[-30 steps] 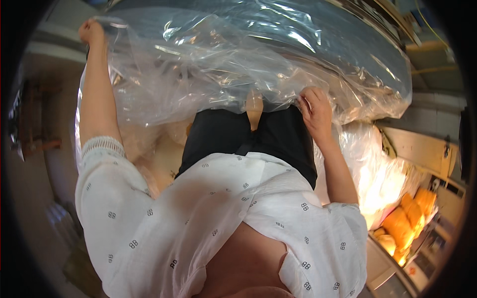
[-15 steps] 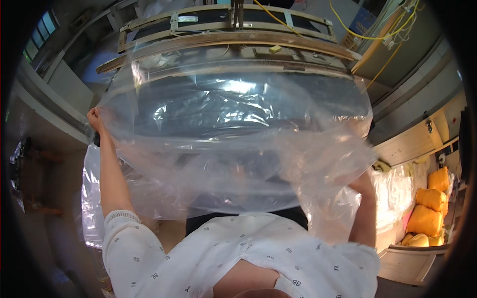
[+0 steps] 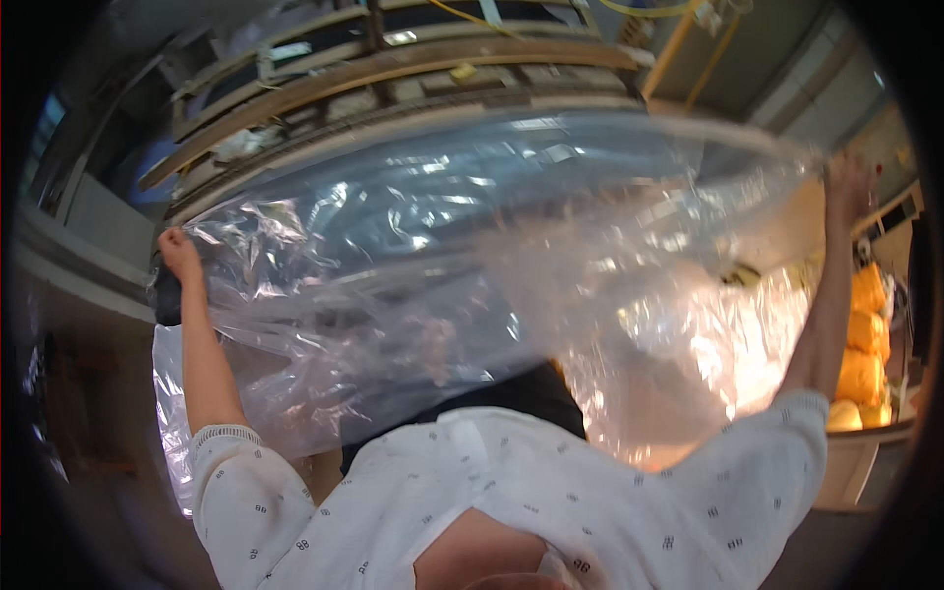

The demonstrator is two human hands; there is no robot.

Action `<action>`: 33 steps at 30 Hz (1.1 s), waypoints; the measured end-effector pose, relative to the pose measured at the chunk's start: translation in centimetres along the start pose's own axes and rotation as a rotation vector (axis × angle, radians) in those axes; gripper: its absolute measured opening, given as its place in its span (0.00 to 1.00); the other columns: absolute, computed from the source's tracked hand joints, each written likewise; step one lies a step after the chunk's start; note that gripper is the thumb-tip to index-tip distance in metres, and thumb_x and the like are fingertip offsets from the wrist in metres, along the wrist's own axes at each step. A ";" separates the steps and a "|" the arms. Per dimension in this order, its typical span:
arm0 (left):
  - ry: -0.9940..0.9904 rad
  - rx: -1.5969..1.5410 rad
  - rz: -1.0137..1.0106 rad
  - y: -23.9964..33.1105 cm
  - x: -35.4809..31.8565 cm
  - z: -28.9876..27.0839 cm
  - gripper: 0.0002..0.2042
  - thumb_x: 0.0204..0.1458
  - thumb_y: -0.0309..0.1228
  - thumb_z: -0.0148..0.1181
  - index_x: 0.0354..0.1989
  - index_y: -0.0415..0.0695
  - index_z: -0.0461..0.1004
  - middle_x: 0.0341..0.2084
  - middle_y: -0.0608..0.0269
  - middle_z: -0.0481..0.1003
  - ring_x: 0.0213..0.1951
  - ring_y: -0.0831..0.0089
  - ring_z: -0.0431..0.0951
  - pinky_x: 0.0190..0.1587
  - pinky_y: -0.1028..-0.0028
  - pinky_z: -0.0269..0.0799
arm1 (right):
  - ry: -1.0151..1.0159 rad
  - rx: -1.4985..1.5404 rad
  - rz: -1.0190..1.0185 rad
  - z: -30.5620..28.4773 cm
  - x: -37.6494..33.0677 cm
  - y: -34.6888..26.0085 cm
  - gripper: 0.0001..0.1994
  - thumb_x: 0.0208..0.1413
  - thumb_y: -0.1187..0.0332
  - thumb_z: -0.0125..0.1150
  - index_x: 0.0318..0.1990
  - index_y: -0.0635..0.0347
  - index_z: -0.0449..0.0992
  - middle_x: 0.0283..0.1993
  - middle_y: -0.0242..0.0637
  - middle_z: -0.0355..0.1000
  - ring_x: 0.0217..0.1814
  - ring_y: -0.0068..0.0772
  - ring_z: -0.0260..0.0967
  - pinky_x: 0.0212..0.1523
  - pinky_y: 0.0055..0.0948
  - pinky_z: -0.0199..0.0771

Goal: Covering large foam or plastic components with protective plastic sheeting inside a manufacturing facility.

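Observation:
A wide sheet of clear plastic film (image 3: 413, 285) is stretched across in front of me, wrinkled and shiny, over a dark work surface. At the far left my left hand (image 3: 180, 254) is closed on one edge of the film. Out at the right my right hand (image 3: 848, 185), somewhat blurred, grips the film's other end, arm extended. Between the hands the upper edge is drawn taut, while the lower part sags in folds toward my waist. More clear film hangs down at the left and at the lower right.
Behind the film runs a wooden bar (image 3: 393, 81) with a slatted wooden frame beyond it. A small yellow block (image 3: 463, 72) lies near the bar. Several orange bundles (image 3: 865, 339) are stacked at the right. Yellow cable hangs at the top right.
My right hand has swung outward and up to the far right, pulling the film wide and tighter. My left hand stays at the left edge. The view has shifted slightly.

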State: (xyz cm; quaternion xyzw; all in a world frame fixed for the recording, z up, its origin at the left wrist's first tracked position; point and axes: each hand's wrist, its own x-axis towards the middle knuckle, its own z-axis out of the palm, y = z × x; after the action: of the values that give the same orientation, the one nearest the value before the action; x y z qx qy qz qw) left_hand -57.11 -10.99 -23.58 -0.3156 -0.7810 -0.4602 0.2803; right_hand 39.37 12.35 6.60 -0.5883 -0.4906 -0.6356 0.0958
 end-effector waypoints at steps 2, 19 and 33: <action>0.001 0.071 -0.163 -5.8 1.0 -1.6 0.16 0.53 0.38 0.48 0.39 0.36 0.69 0.34 0.49 0.73 0.38 0.56 0.72 0.43 0.65 0.66 | 0.192 0.363 0.126 -3.5 2.6 -6.5 0.15 0.47 0.55 0.60 0.40 0.49 0.69 0.38 0.34 0.68 0.46 0.36 0.64 0.44 0.37 0.65; -0.200 0.682 -0.157 -18.3 5.7 -12.6 0.18 0.54 0.40 0.43 0.45 0.41 0.68 0.40 0.46 0.72 0.43 0.50 0.72 0.44 0.58 0.67 | -0.730 0.942 0.477 6.7 -13.7 -25.3 0.37 0.41 0.44 0.60 0.51 0.66 0.62 0.50 0.55 0.59 0.53 0.53 0.59 0.54 0.40 0.60; -0.303 0.657 -0.188 -16.8 5.2 -10.9 0.20 0.56 0.43 0.39 0.46 0.41 0.69 0.42 0.46 0.72 0.43 0.49 0.72 0.43 0.57 0.68 | -1.160 1.783 0.806 12.0 -14.4 -20.6 0.11 0.51 0.61 0.60 0.39 0.55 0.72 0.33 0.27 0.72 0.36 0.22 0.67 0.39 0.21 0.65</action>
State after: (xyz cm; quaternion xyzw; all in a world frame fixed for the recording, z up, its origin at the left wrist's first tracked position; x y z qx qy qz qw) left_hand -71.45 -25.86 -24.35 -0.2001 -0.9453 -0.1567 0.2046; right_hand 37.01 24.95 -18.15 -0.6308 -0.5135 0.3850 0.4361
